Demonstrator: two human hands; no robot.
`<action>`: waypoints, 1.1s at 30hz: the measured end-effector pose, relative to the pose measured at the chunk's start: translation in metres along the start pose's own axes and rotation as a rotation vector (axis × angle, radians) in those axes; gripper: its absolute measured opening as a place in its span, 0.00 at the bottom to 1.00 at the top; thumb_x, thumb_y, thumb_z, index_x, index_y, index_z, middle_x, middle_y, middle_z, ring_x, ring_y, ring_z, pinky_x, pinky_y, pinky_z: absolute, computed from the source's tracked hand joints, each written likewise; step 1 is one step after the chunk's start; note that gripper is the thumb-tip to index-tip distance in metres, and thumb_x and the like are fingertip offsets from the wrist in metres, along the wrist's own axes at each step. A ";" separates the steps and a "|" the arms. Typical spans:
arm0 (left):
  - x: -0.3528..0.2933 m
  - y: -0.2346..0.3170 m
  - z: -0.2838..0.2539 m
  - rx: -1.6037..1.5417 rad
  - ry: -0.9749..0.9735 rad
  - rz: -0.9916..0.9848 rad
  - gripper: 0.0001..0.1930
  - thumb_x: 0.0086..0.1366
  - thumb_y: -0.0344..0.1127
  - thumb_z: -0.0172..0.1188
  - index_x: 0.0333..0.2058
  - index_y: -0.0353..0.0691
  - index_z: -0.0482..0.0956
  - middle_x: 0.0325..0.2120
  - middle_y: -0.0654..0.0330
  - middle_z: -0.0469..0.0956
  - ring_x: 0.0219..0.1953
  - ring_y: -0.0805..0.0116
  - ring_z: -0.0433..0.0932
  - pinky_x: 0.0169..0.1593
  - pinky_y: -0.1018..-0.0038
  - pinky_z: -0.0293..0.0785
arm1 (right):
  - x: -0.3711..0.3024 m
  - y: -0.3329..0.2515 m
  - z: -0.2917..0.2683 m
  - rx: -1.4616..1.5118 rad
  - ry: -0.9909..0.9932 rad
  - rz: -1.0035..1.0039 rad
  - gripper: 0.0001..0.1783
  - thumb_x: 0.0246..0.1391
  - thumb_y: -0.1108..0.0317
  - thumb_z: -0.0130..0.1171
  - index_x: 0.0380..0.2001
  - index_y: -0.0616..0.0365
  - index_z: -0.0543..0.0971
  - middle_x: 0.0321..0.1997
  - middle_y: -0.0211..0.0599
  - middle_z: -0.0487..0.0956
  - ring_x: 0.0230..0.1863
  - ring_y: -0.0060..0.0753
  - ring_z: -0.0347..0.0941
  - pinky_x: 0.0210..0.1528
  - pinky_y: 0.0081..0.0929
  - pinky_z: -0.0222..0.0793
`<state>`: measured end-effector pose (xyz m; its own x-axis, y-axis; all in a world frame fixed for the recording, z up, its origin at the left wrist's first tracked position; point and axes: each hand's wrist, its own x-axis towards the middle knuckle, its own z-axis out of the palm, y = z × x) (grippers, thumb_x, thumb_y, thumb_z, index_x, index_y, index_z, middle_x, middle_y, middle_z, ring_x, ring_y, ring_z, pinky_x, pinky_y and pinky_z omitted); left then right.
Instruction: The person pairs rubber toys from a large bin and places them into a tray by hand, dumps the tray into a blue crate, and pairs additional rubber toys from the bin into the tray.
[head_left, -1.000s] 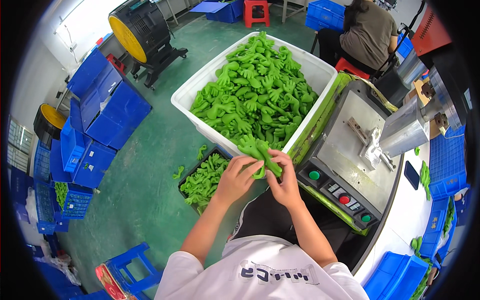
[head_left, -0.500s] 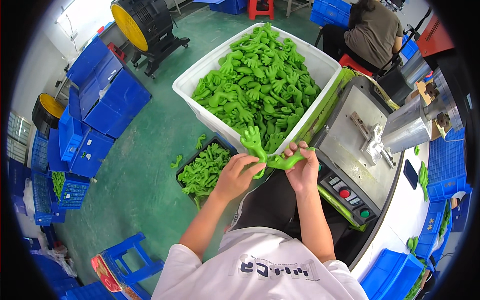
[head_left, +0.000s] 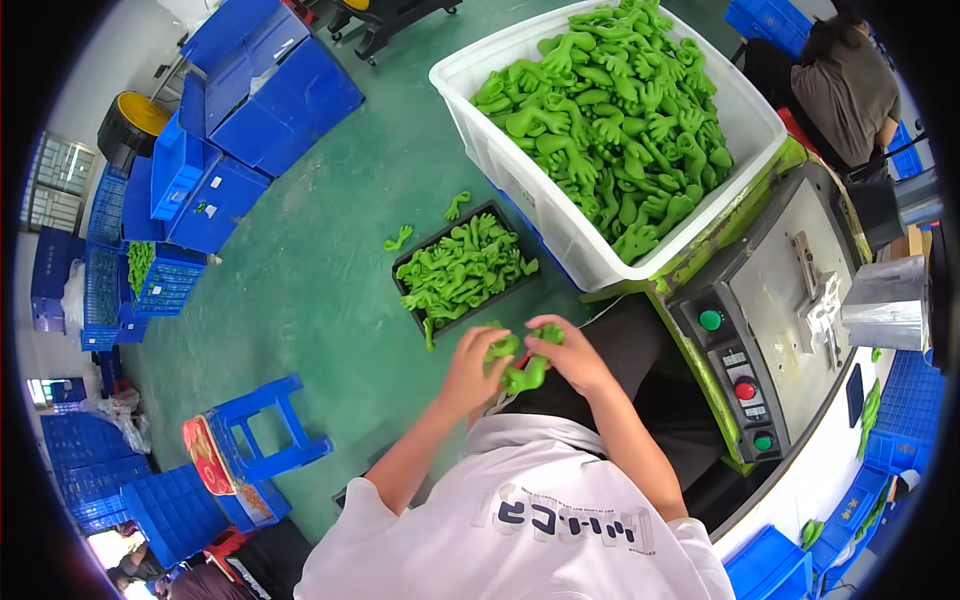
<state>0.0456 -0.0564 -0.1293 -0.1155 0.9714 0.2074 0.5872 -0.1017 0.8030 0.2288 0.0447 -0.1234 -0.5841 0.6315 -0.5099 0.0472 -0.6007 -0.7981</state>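
My left hand (head_left: 468, 372) is closed round a green rubbery hand-shaped piece (head_left: 502, 347), partly covered by the fingers. Opposite it, my right hand (head_left: 578, 360) grips a curved green arm-shaped piece (head_left: 526, 379), whose bent part hangs between my hands. Whether these two pieces are joined I cannot tell. Just beyond my hands, a black crate (head_left: 483, 300) on the floor is filled with similar green pieces. A large white tub (head_left: 478, 140), heaped with green hand and arm shapes, stands ahead to the right.
To my right is a press machine with a metal plate (head_left: 775, 265) and a red button (head_left: 745, 388). Two loose green pieces lie on the floor beside the crate. Blue boxes (head_left: 290, 105) and a blue stool (head_left: 270, 430) stand left. A person (head_left: 845, 95) sits far right.
My view has swung left and down. Both hands have come from the tub's near edge back toward my body, over the floor near the black crate, still holding green pieces.
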 end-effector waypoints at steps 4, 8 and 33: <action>-0.015 -0.079 0.015 0.043 0.053 -0.186 0.20 0.60 0.29 0.65 0.51 0.38 0.75 0.45 0.48 0.74 0.47 0.47 0.76 0.50 0.62 0.74 | 0.063 0.042 0.006 -0.311 -0.062 -0.006 0.22 0.57 0.66 0.65 0.53 0.59 0.74 0.40 0.36 0.79 0.37 0.24 0.79 0.33 0.25 0.74; -0.013 -0.152 0.007 0.139 0.063 -0.286 0.20 0.60 0.30 0.66 0.51 0.38 0.75 0.46 0.47 0.74 0.45 0.48 0.76 0.49 0.61 0.75 | 0.114 0.061 0.014 -0.468 0.016 0.069 0.24 0.56 0.66 0.65 0.54 0.61 0.73 0.40 0.39 0.80 0.32 0.26 0.80 0.34 0.26 0.74; -0.028 -0.225 0.032 0.264 0.006 -0.389 0.17 0.59 0.28 0.64 0.49 0.40 0.78 0.53 0.45 0.70 0.56 0.43 0.71 0.60 0.57 0.69 | 0.095 0.033 -0.002 -0.805 0.164 -0.304 0.23 0.57 0.65 0.63 0.53 0.62 0.75 0.49 0.48 0.78 0.42 0.42 0.80 0.46 0.34 0.76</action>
<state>-0.0580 -0.0541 -0.3340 -0.3713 0.9253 -0.0774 0.6829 0.3286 0.6524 0.1770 0.0859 -0.1990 -0.5434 0.8077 -0.2288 0.5023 0.0945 -0.8595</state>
